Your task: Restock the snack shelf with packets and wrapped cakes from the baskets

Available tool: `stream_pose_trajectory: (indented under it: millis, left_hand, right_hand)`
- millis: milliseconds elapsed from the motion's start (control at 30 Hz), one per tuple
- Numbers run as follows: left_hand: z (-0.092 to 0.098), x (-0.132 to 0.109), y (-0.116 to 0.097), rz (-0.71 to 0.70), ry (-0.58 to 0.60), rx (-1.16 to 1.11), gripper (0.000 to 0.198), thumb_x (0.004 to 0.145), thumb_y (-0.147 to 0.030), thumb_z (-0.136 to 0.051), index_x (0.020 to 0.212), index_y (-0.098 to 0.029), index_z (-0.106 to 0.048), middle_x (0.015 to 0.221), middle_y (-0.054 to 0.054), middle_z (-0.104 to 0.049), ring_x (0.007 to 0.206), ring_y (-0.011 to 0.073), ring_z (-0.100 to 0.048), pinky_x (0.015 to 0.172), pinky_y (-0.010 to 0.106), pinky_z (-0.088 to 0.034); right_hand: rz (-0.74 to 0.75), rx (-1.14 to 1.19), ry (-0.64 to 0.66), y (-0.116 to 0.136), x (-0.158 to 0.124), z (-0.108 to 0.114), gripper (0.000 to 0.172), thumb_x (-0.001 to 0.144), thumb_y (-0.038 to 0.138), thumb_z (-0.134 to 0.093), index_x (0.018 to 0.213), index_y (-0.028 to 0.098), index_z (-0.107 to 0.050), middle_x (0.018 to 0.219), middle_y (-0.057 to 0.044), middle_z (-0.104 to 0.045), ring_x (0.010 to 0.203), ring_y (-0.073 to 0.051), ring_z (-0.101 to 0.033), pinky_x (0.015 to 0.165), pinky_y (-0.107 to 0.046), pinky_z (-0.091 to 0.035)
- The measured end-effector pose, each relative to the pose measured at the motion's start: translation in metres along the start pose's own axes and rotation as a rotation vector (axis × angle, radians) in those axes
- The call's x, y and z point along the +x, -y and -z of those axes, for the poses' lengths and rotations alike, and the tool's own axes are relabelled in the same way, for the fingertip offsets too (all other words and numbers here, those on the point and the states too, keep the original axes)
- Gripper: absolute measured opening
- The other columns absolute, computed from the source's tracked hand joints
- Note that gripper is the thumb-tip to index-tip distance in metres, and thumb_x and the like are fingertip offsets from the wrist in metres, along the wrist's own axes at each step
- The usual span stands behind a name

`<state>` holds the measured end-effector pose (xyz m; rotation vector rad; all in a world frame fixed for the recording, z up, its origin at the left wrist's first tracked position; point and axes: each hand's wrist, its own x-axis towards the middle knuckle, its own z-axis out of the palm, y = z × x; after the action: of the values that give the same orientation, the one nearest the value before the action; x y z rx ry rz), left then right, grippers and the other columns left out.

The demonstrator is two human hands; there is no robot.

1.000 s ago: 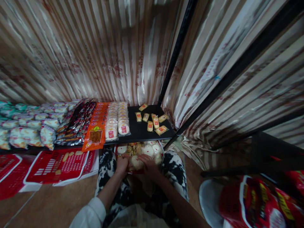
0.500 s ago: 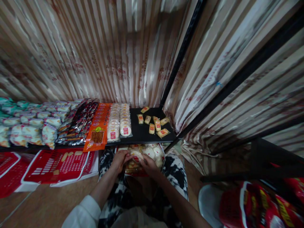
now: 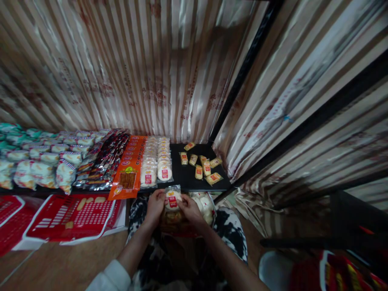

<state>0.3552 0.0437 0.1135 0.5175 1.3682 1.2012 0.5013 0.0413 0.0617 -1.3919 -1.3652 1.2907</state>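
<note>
Between my two hands is a round white rice cracker in a clear wrapper with a red label (image 3: 172, 200). My left hand (image 3: 156, 205) pinches its left edge and my right hand (image 3: 189, 208) its right edge, above a red basket on my lap. White round packs (image 3: 205, 205) show in the basket at right; my hands hide part of its contents. Ahead on the black shelf (image 3: 182, 182), two rows of similar wrapped crackers (image 3: 164, 171) stand one behind another. Several small yellow wrapped snacks (image 3: 206, 166) lie scattered to their right.
Left along the shelf are an orange snack bag (image 3: 127, 169), dark sachets (image 3: 104, 159) and white puffy packs (image 3: 65, 169). A red basket (image 3: 91, 214) sits below. Black posts (image 3: 242, 76) stand before the striped curtain (image 3: 169, 89). A white stool (image 3: 271, 266) is at lower right.
Both hands have raised the wrapped rice cracker from low over the basket towards the shelf edge, and its label now faces me. The view has shifted slightly.
</note>
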Motion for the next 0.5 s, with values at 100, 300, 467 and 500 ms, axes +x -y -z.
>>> stream_pose_trajectory:
  millis: [100,300,467,500]
  left_hand:
    - [-0.001,0.016,-0.005,-0.117,-0.029,0.101,0.015,0.075,-0.010,-0.058,0.089,-0.014,-0.062,0.068,0.000,-0.064,0.062,0.0113,-0.061,0.062,0.022,-0.050]
    - [-0.001,0.041,-0.011,-0.338,-0.087,0.337,0.038,0.072,-0.011,-0.059,0.110,-0.015,-0.059,0.090,0.005,-0.068,0.075,0.0140,-0.064,0.076,0.028,-0.051]
    - [0.001,0.042,-0.002,-0.605,-0.074,0.683,0.033,0.075,-0.010,-0.047,0.104,-0.011,-0.063,0.107,0.012,-0.064,0.103,0.0219,-0.059,0.094,0.038,-0.046]
    - [0.002,0.041,0.001,-0.650,-0.054,0.741,0.033,0.074,-0.009,-0.046,0.103,-0.011,-0.063,0.110,0.013,-0.063,0.106,0.0221,-0.058,0.097,0.037,-0.044]
  right_hand:
    - [0.011,-0.045,-0.027,0.014,0.017,-0.003,0.033,0.075,0.046,-0.055,0.089,0.017,-0.063,0.081,-0.004,-0.069,0.075,-0.019,-0.065,0.069,-0.031,-0.053]
    - [0.025,-0.189,-0.114,0.034,0.054,-0.009,0.026,0.079,0.038,-0.053,0.092,0.019,-0.066,0.082,-0.003,-0.070,0.075,-0.018,-0.065,0.068,-0.030,-0.052]
    - [-0.011,-0.399,-0.166,0.044,0.071,-0.013,0.024,0.081,0.035,-0.053,0.096,0.022,-0.067,0.085,-0.001,-0.071,0.077,-0.017,-0.065,0.069,-0.027,-0.049]
    - [-0.028,-0.454,-0.170,0.047,0.073,-0.014,0.025,0.081,0.035,-0.053,0.097,0.022,-0.067,0.085,-0.002,-0.071,0.078,-0.017,-0.065,0.069,-0.026,-0.048]
